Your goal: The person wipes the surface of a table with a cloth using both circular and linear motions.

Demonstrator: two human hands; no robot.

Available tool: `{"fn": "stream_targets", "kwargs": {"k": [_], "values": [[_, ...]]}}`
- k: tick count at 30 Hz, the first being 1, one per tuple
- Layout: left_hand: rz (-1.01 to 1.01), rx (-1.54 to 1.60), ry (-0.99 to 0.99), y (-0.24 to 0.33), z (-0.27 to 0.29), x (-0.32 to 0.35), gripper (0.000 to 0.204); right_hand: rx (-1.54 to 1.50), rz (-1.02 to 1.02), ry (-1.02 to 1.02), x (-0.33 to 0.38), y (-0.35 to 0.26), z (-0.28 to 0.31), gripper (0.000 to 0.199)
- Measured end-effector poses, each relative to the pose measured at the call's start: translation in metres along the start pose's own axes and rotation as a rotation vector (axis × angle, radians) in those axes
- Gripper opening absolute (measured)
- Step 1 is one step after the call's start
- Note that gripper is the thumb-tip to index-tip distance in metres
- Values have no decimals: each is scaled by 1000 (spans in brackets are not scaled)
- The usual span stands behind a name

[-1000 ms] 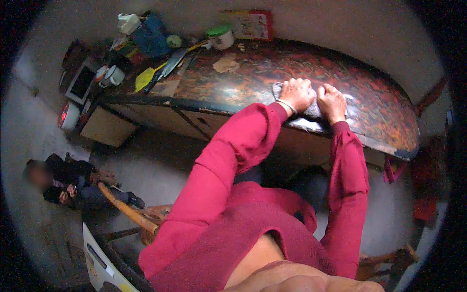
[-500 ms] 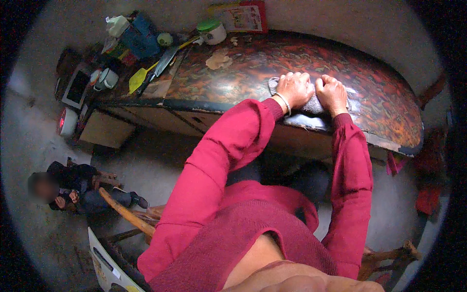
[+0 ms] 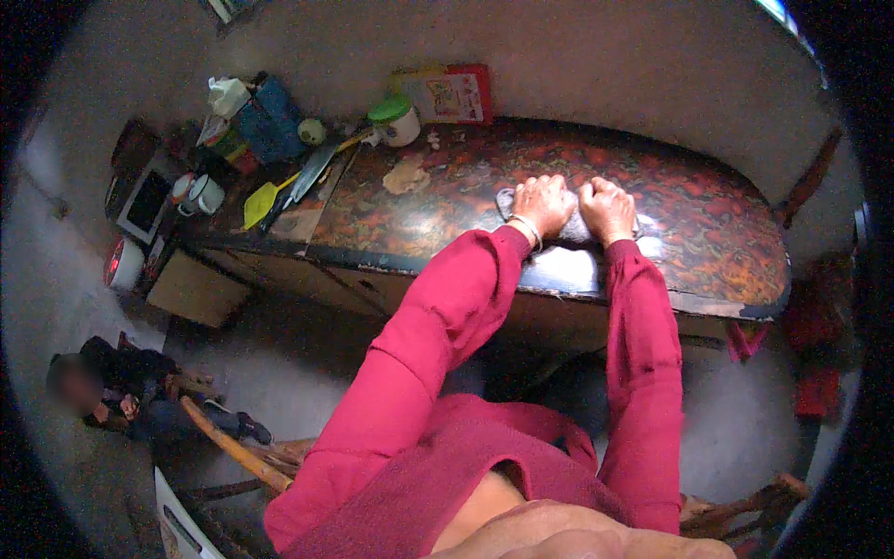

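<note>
Both hands press side by side on a bunched grey cloth [image 3: 576, 229] near the front edge of a dark, red-patterned table [image 3: 708, 214]. Bent over the cloth's left part, the fingers of my left hand [image 3: 544, 203] are closed on it; a bracelet circles that wrist. My right hand [image 3: 608, 211] grips the right part, knuckles up. Fingertips of both hands are tucked out of sight, and most of the cloth lies under them. A bright patch, shine or something pale, shows on the tabletop just in front of the cloth.
At the back stand a white tub with a green lid [image 3: 395, 119] and a printed box [image 3: 456, 93]. A yellow spatula-like tool [image 3: 263, 203], a blue bag [image 3: 268, 121] and enamel mugs [image 3: 203, 194] crowd the left end. A seated person [image 3: 140, 391] is at lower left, beside a wooden chair [image 3: 233, 445].
The view has tilted up, so the table sits lower in the picture. Both hands keep hold of the cloth, in about the same place on the table.
</note>
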State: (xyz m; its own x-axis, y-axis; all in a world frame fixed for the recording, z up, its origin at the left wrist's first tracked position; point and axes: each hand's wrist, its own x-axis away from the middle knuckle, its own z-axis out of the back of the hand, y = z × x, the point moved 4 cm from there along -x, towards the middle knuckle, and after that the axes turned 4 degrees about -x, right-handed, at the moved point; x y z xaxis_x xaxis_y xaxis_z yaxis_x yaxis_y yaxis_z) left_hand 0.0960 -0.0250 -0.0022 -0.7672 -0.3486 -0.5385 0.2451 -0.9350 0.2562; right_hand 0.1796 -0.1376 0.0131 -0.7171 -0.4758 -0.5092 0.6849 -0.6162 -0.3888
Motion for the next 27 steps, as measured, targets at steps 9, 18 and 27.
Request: {"fn": "stream_targets", "kwargs": {"k": [9, 18, 27], "values": [[-49, 67, -13, 12, 20, 34, 21, -31, 73, 27, 39, -11, 21, 26], [-120, 110, -68, 16, 33, 48, 19, -59, 93, -6, 54, -19, 29, 28], [-56, 106, -141, 7, 19, 13, 26, -88, -12, -151, 14, -11, 14, 30]]}}
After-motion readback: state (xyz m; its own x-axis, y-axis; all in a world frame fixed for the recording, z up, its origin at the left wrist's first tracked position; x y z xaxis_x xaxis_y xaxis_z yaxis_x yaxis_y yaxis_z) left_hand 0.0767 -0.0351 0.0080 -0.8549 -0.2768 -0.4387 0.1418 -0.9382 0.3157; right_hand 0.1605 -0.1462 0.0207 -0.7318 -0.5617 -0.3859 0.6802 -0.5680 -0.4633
